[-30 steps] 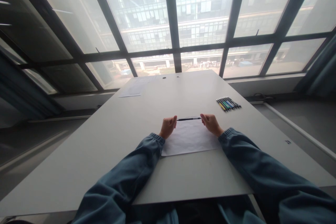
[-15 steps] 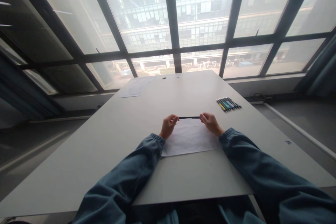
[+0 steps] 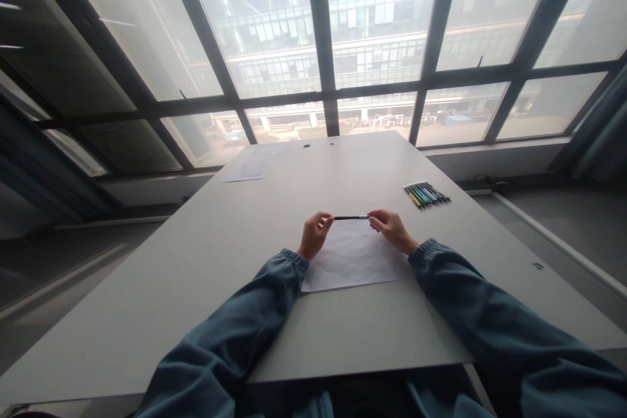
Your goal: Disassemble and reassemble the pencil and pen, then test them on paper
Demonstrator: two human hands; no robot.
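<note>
Head cam: both my hands are up just over the bench (image 3: 206, 287), w/ a thin black pen (image 3: 351, 217) held level between them. Left hand (image 3: 315, 235) has its fingers pinched narrow on the pen's left end; right hand (image 3: 390, 229) does the same on the right end, fingertips closed on it, so the pen spans the gap btwn the two grips & hangs clear of the surface. Gripping it by both ends keeps it steady and horizontal, prob. so either end can be pulled or turned against the other, though that's my read, not sth I can see. Right below & nearer me than the fingers lies a white sheet of paper (image 3: 350, 264), flat on the bench, its near edge between my blue sleeves (image 3: 255, 313). Off to the right of my right fingers & a bit farther away, well apart, a row of pens (image 3: 426, 194) lies side by side, neatly lined up. Far past my left fingers, near the window (image 3: 274, 46), more paper sheets (image 3: 252, 163) sit at the bench edge.
</note>
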